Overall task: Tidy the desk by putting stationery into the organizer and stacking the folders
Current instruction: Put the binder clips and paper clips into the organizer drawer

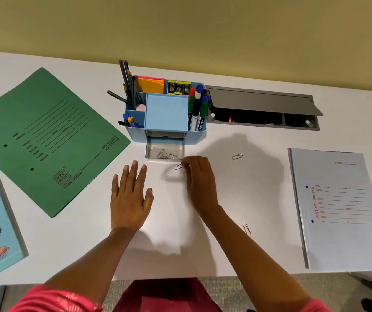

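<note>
Paper clip (177, 167): pinched by our right hand (199, 176), just in front of the blue organizer's (165, 113) open clear drawer (164, 149). Our left hand (129, 199): flat on the desk (259, 199), fingers spread, holding nothing. Green folder (45, 140) at left, white folder (338, 208) at right.

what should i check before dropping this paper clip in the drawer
1. Grip: ok, fingers of the right hand pinch the paper clip.
2. Drawer open: ok, pulled out of the organizer.
3. Clip above the drawer: not ok, it is held just short of the front edge.
4. Room inside: ok, only two stored clips lie there.
5. Left hand out of the way: ok, flat on the desk, left of the drawer.
6. All clips collected: not ok, a far loose clip and a near loose clip lie on the desk.
</note>
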{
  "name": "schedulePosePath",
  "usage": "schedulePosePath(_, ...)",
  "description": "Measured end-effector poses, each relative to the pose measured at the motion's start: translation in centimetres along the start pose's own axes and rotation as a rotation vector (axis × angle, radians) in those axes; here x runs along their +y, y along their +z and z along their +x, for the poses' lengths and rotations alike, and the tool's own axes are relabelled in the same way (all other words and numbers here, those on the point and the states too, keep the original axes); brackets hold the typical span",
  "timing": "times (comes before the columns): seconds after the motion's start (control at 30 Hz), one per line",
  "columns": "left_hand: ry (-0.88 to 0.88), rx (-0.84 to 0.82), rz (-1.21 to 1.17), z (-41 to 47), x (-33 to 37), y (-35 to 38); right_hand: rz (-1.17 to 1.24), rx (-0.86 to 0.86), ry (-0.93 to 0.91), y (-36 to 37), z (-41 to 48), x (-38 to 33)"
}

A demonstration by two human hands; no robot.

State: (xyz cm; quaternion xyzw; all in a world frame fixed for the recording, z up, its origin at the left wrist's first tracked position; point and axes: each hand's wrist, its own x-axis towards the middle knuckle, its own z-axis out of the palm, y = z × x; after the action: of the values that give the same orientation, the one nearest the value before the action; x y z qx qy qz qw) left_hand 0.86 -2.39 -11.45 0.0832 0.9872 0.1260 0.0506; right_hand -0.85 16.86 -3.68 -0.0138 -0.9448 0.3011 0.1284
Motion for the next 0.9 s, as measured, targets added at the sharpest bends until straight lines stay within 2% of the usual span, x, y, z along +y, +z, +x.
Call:
schedulePosePath(0.1,0.000,0.004,-0.012,0.0,0.1,-0.2,-0.097,-0.135,-0.070,0.0,-1.4,0.6)
schedulePosePath(0.23,0.001,0.017,-0.017,0.0,0.1,-0.1,-0.103,-0.266,0.002,0.5,-1.5,1.0)
schedulePosePath(0.33,0.005,0.018,-0.011,0.0,0.0,0.0,-0.117,-0.299,0.002,0.8,-1.0,1.2)
schedulePosePath(0.53,0.002,0.016,0.002,0.0,-0.2,0.3,-0.314,-0.376,0.049,1.5,-0.8,1.0)
schedulePosePath(0.9,0.005,0.008,0.007,0.1,-0.3,0.5,-0.357,-0.467,0.135,1.4,-1.6,1.4)
